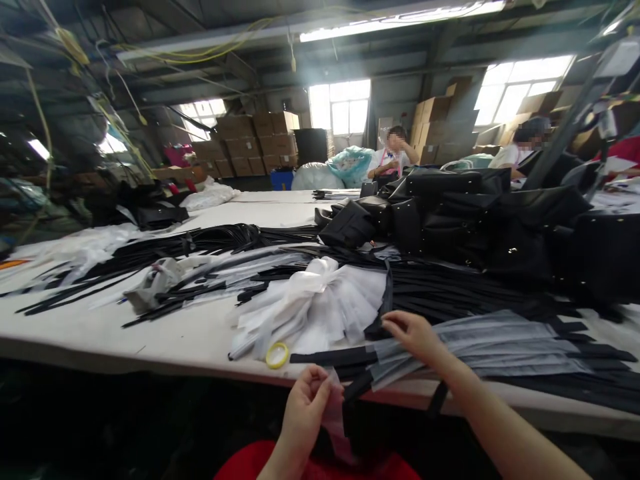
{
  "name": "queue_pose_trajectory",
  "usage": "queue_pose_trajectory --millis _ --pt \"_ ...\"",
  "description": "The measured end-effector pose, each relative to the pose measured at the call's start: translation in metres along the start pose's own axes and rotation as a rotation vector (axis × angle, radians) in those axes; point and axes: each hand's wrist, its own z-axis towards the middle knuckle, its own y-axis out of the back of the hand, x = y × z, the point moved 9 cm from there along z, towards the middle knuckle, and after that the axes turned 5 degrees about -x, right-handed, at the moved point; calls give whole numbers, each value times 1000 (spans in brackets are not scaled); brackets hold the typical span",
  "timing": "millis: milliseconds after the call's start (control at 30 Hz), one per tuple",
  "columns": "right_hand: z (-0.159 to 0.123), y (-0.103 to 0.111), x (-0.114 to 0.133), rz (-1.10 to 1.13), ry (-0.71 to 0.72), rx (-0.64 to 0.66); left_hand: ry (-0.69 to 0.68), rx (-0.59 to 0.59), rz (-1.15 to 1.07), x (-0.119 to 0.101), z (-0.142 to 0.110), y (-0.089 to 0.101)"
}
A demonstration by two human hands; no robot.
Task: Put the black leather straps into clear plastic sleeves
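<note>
My left hand (pixel 311 402) is closed in a pinch on a clear plastic sleeve (pixel 334 420), which hangs down over my red clothing at the table's front edge. My right hand (pixel 413 339) hovers over the black straps, its thumb and fingers pinched together; whatever is between them is too small to make out. Beneath my right forearm lie black straps in clear sleeves (pixel 500 347). A fanned bundle of white translucent plastic sleeves (pixel 320 303) sits just beyond my hands. Beside it, near the edge, is a roll of yellow tape (pixel 277 355).
Black bags with metal studs (pixel 450 213) are heaped at the right. Long black straps (pixel 240 237) and a grey tape dispenser (pixel 153 287) lie to the left on the white table (pixel 190 347). Across the table sits a person (pixel 393 157); another person (pixel 520 147) is farther right.
</note>
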Motion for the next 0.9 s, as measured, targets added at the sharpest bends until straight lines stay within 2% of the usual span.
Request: queue_pose_trajectory --millis 67,133,233,300,367,500,600,667,767,833,900 --pt "34 18 -33 -155 -69 -74 17 10 37 5 -2 -2" --pt "56 22 -55 -236 -109 -90 34 33 51 9 -6 -6" --pt "76 23 -69 -313 -105 -81 51 95 81 8 -13 -15" --pt "86 36 -72 -332 -95 -107 46 124 106 5 -16 -19" --pt "97 64 -76 -327 -97 -172 37 127 107 3 -17 -19" --pt "104 146 -79 -265 -113 -376 34 132 63 4 -14 -20" --pt "77 198 -48 -29 69 -603 55 190 45 4 -13 -32" --pt "47 213 -14 168 257 -681 -10 259 72 -10 -16 -47" --pt "13 201 31 298 372 -612 -306 361 245 -55 -25 -81" --pt "-1 186 51 379 373 -547 -507 417 400 -82 -30 -109" --pt "-8 173 63 500 348 -496 -659 470 502 -99 -31 -139"
